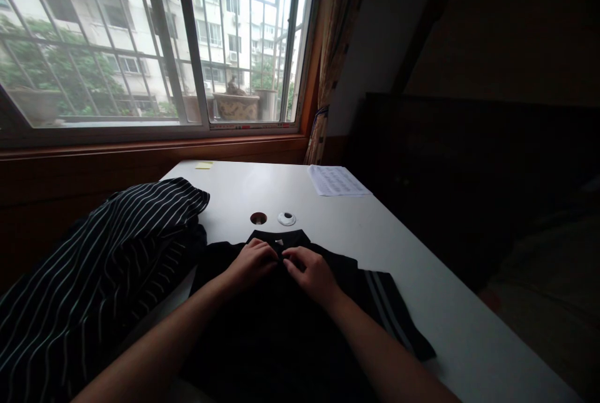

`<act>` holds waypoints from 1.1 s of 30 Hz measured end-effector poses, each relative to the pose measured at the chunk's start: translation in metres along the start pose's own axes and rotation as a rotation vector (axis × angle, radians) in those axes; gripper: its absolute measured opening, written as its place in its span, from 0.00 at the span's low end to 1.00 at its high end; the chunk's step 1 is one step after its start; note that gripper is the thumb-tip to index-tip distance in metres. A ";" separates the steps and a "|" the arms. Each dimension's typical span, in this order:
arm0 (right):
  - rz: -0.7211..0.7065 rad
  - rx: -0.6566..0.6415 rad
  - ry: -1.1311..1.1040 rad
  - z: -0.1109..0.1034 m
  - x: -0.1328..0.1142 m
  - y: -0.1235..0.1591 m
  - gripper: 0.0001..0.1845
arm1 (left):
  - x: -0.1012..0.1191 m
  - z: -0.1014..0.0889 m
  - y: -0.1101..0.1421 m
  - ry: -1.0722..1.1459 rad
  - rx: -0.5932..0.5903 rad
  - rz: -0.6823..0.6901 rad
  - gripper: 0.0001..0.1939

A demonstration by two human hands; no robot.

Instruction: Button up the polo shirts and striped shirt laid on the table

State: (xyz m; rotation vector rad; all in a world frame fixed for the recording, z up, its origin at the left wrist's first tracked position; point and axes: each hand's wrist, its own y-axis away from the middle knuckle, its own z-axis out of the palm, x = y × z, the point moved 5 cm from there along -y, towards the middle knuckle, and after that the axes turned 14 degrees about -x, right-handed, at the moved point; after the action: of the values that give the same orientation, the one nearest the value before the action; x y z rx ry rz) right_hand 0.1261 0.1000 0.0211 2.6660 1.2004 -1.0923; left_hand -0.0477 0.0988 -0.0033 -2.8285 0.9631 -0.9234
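Observation:
A black collared shirt (281,334) lies spread on the white table, its collar toward the window and a striped sleeve (387,309) out to the right. Both of my hands meet at the front of the collar. My left hand (255,260) has its fingers curled and pinched on the shirt just below the neck opening. Close beside it, my right hand (309,270) pinches the same dark cloth with thumb and forefinger. Whether a button sits between the fingertips is too dark to make out. A small pale label (280,242) shows inside the collar.
A black garment with white stripes (107,265) is heaped at the left of the white table (469,328). Beyond the collar are a round hole (258,218) and a white round cover (287,218). Printed papers (337,180) and a yellow note (204,165) lie at the far edge.

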 end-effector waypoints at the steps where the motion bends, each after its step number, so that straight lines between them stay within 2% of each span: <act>1: 0.002 -0.014 0.013 0.002 0.001 -0.001 0.10 | 0.000 0.000 -0.001 0.004 -0.001 -0.003 0.04; 9: 0.041 -0.104 0.066 0.009 0.009 -0.002 0.08 | -0.004 -0.002 0.000 0.081 0.049 -0.051 0.08; 13: 0.052 -0.133 0.109 0.011 0.009 -0.002 0.09 | 0.003 -0.007 0.002 0.105 0.074 -0.013 0.07; 17: 0.041 -0.126 0.138 0.010 0.005 -0.002 0.08 | 0.009 -0.008 0.003 0.051 0.111 0.023 0.01; 21: 0.043 -0.113 0.135 0.008 0.004 -0.003 0.06 | 0.016 -0.006 0.005 -0.036 0.099 0.011 0.06; 26: 0.017 -0.077 0.139 0.006 0.005 -0.003 0.07 | 0.025 -0.007 0.006 -0.054 0.059 -0.003 0.05; 33: -0.050 -0.053 0.239 0.007 0.000 -0.002 0.07 | 0.020 -0.002 0.001 -0.117 0.063 -0.084 0.05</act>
State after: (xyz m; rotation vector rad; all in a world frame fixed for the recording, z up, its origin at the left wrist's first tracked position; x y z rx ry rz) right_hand 0.1206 0.0996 0.0165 2.8013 1.3164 -0.7499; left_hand -0.0362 0.0872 0.0090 -2.8527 0.7943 -0.7694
